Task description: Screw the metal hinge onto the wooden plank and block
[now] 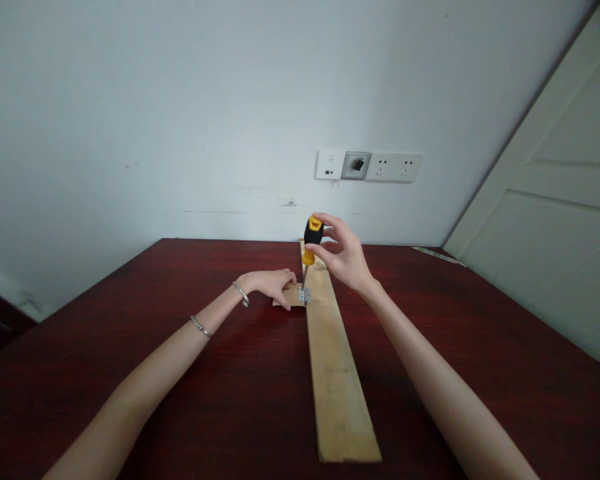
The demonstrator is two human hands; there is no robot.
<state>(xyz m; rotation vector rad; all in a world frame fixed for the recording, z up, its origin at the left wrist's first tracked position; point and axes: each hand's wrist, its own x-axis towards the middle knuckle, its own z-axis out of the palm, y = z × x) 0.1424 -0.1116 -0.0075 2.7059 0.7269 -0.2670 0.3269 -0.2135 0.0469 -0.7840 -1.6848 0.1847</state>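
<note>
A long pale wooden plank [336, 360] lies lengthwise on the dark red table [130, 347]. A small wooden block [291, 297] sits against the plank's left side, joined to it by a small metal hinge [305, 295]. My left hand [270, 283] rests flat on the block, fingers pressing it down. My right hand [341, 252] pinches the black-and-yellow handle of a screwdriver [311, 241], which stands upright with its tip on the hinge.
A white wall rises behind the table, with a row of sockets [369, 165] above the far edge. A white door [555, 220] stands at the right. A thin pale strip [437, 255] lies at the table's far right corner.
</note>
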